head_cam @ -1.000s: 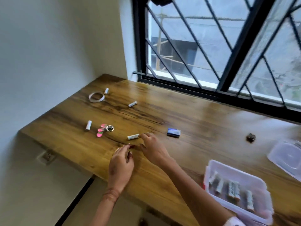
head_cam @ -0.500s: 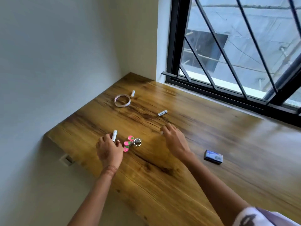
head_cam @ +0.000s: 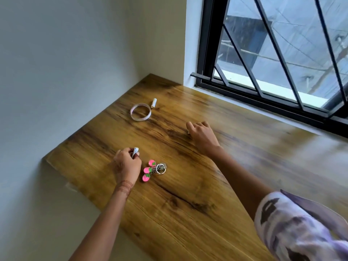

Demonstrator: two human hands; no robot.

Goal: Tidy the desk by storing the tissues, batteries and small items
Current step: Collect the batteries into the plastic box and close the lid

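My left hand (head_cam: 126, 165) pinches a white battery (head_cam: 135, 151) just above the wooden desk (head_cam: 188, 185), near its left edge. My right hand (head_cam: 201, 136) rests further back with its fingers curled over another battery, of which only a tip (head_cam: 188, 131) shows. A third white battery (head_cam: 154, 103) lies near the back corner, touching nothing. Beside it sits a pale ring of tape (head_cam: 140, 112). A keychain with pink charms (head_cam: 153, 169) lies just right of my left hand.
A grey wall borders the desk on the left, and the desk's front-left edge drops off below my left wrist. A black barred window (head_cam: 273, 72) runs along the back right. The storage box is out of view.
The view has swung left, and the box and blue item left the frame. My left hand lifted the battery beside the keychain. My right hand reached back and closed over the middle battery.
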